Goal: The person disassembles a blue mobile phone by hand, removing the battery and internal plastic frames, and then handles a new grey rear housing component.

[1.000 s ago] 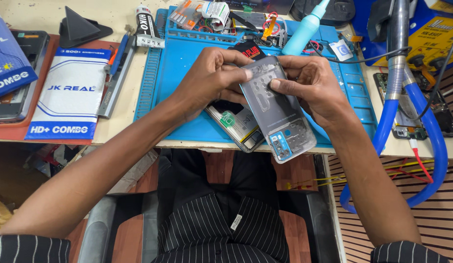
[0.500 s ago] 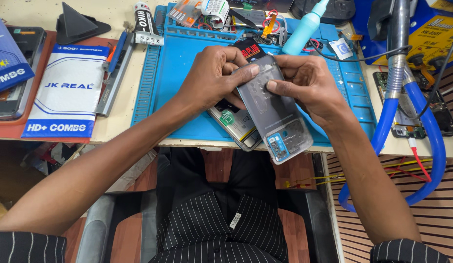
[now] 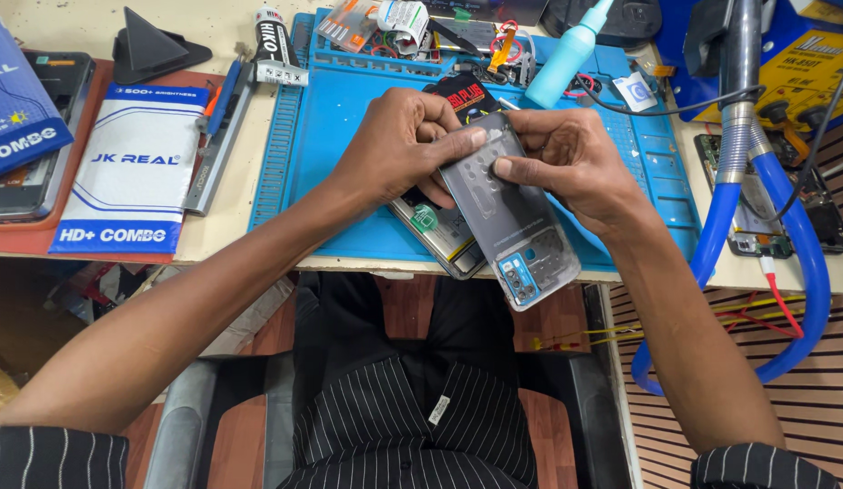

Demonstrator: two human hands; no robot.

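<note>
A pale work table [image 3: 231, 231] fills the top of the view, and a big blue mat [image 3: 349, 163] with raised edges lies on it. Below the table edge sit the person's lap and striped shirt.

Both hands meet over the middle of the mat. The left hand [image 3: 399, 149] is curled around the top of a grey phone back cover [image 3: 512, 213], with its thumb pressed on the top edge. The right hand [image 3: 575, 158] grips the same cover from the other side, with fingers flat on its face. The cover is tilted and sticks out past the table edge. A small blue camera part shows near its lower end. Under the cover, an opened phone [image 3: 439, 235] lies on the mat, partly hidden by the cover and the left hand.

A light blue squeeze bottle [image 3: 571, 54] leans at the back of the mat. Small tools and wires [image 3: 494, 45] crowd the back rim. A thick blue hose [image 3: 802, 263] loops on the right, beside a yellow box [image 3: 802, 68].

On the left lies a flat white packet with a blue band [image 3: 131, 181]. A dark blue box [image 3: 18, 104] lies at the far left edge. A black triangle stand [image 3: 149, 50] sits behind the packet. A small black-and-white tube [image 3: 274, 45] stands by the mat's corner, and a blue pen [image 3: 224, 95] lies near it.
</note>
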